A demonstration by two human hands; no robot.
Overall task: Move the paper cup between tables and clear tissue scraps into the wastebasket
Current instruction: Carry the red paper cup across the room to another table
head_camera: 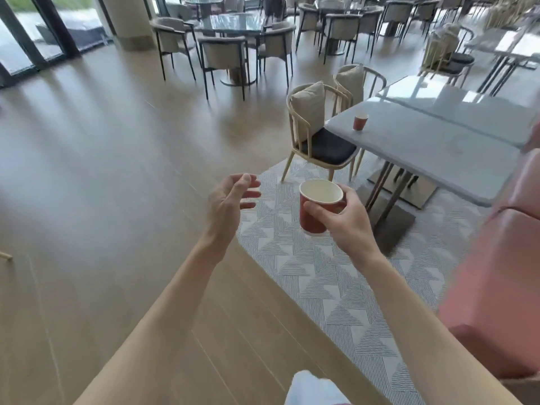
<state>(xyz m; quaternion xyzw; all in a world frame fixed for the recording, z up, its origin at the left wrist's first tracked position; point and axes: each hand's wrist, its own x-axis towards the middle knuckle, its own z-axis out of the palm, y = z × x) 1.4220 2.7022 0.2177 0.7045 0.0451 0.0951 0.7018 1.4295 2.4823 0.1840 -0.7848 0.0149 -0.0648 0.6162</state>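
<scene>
Head view: at frame centre the right hand grips a red cup, the left hand loose-fingered and empty beside it, another cup on the upper-right table.

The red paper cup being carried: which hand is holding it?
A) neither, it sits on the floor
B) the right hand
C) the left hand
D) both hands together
B: the right hand has its fingers and thumb curled round the red paper cup, while the left hand hangs apart from it with relaxed fingers, holding nothing.
</scene>
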